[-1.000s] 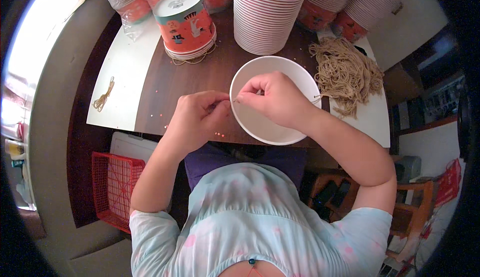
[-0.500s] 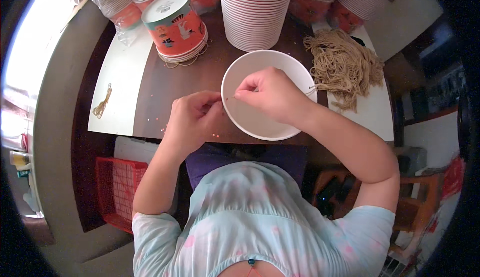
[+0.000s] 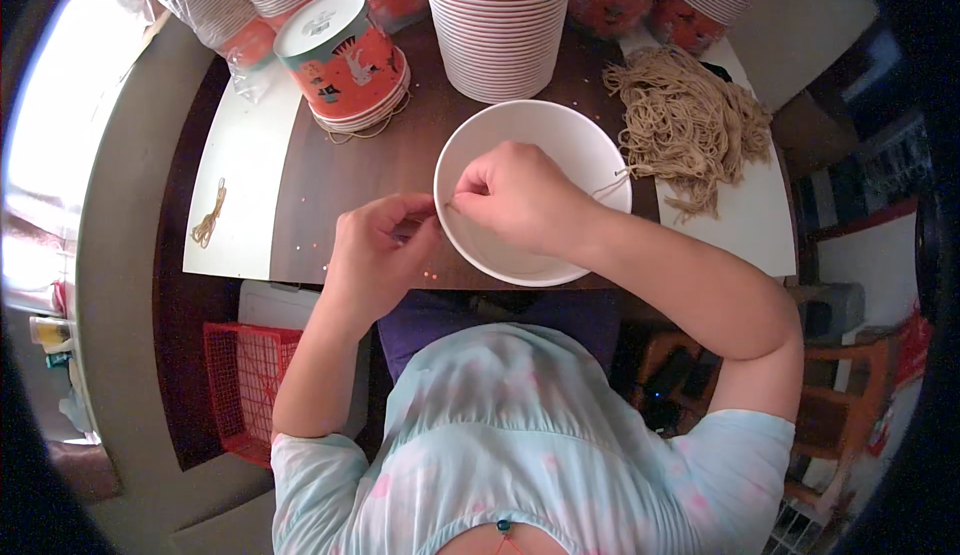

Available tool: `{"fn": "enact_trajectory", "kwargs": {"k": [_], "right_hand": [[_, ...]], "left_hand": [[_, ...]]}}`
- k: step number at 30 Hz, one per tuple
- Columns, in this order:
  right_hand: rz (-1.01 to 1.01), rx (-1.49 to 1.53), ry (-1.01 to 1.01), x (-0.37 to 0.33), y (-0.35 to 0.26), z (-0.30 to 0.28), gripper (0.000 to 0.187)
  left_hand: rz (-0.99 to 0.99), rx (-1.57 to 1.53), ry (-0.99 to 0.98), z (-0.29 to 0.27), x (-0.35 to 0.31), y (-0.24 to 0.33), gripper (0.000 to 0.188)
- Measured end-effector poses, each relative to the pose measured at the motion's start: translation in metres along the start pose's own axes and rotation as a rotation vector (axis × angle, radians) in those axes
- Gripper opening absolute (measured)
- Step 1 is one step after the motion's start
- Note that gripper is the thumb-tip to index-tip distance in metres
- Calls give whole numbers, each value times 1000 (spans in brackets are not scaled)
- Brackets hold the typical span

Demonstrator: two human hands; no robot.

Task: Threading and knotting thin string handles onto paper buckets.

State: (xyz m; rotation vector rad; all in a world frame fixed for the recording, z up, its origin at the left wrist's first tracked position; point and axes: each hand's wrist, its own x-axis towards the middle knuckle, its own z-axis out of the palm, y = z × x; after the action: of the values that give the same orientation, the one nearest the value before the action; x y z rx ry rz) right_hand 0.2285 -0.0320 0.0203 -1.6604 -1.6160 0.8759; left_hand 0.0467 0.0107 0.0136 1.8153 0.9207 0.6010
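An open paper bucket (image 3: pixel 590 145), white inside, stands near the front edge of the table. My right hand (image 3: pixel 520 195) reaches into it, thumb and forefinger pinched at the inner left wall. A thin cord (image 3: pixel 608 188) passes through the bucket's right side and runs inside toward my right hand; its end is hidden in the pinch. Outside the left wall, my left hand (image 3: pixel 385 245) is curled, with thumb and forefinger tips against the bucket opposite my right fingertips. What those left fingers may grip is hidden.
A tall stack of buckets (image 3: pixel 498 35) stands behind. Left of it, upturned orange buckets (image 3: pixel 345 60) have cord around the bottom rim. Tangled brown cord (image 3: pixel 690 125) lies right, a small cord bundle (image 3: pixel 209 215) left. Bagged stacks line the back; a red basket (image 3: pixel 245 385) is below.
My right hand has moved left inside the bucket, bringing its pinched fingertips up to the left wall. My left hand stays at the outside of the bucket. The view has shifted slightly.
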Motion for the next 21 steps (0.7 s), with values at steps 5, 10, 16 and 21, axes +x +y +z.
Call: {"fn": "enact_trajectory", "kwargs": {"k": [5, 10, 16, 21], "right_hand": [[-42, -1, 2, -2, 0, -1, 14], [-46, -36, -1, 1, -1, 2, 14], [-32, -64, 0, 1, -3, 5, 14], [-109, -11, -129, -6, -12, -7, 27]], "left_hand": [[4, -5, 12, 0, -1, 3, 20], [92, 73, 29, 0, 0, -1, 20], [148, 188, 56, 2, -1, 6, 15], [179, 292, 106, 3, -4, -2, 11]]}}
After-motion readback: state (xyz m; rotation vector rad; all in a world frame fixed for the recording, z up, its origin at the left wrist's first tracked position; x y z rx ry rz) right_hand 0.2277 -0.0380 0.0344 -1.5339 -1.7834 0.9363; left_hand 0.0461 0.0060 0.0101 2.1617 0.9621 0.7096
